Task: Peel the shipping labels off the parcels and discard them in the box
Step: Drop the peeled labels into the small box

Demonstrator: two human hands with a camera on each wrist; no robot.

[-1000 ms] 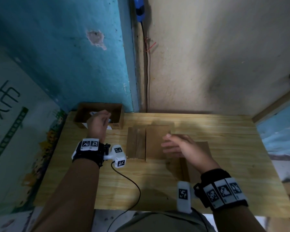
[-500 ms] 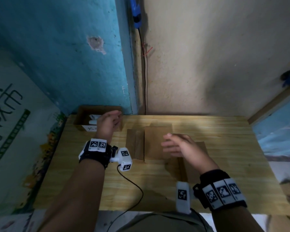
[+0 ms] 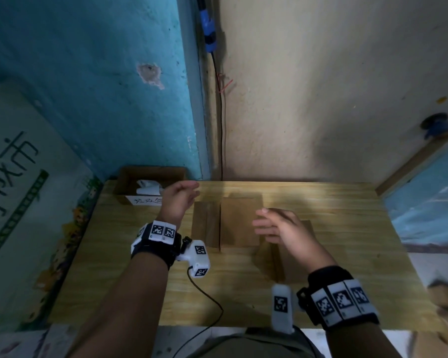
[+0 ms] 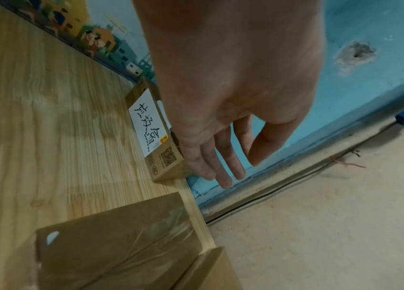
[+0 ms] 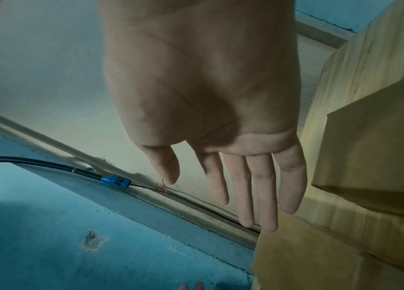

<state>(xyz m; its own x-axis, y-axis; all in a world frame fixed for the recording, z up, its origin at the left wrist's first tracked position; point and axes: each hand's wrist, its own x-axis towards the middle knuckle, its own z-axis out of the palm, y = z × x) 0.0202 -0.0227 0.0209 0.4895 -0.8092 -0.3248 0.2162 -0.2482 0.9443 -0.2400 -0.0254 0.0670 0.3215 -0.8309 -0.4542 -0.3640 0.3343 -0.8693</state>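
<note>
- The peeled labels (image 3: 148, 187) lie crumpled white inside the box (image 3: 150, 174) at the table's far left corner; the pile stands near the rim, so a careless drop could spill a label back out.
- The parcels (image 3: 239, 223) lie flat mid-table, with no full label showing. A small white scrap (image 4: 52, 236) remains on the nearest one; miss it and, I judge, that parcel stays unfinished.
- Your left hand (image 3: 177, 202) hangs beside the box, fingers (image 4: 223, 172) loosely straight, holding nothing. Swing it carelessly and you may knock the light box towards the table (image 3: 347, 202) edge.
- Your right hand (image 3: 282, 228) hovers over the parcels, fingers (image 5: 258, 188) spread and empty. Peel without pinning the parcel and it could slide.
</note>
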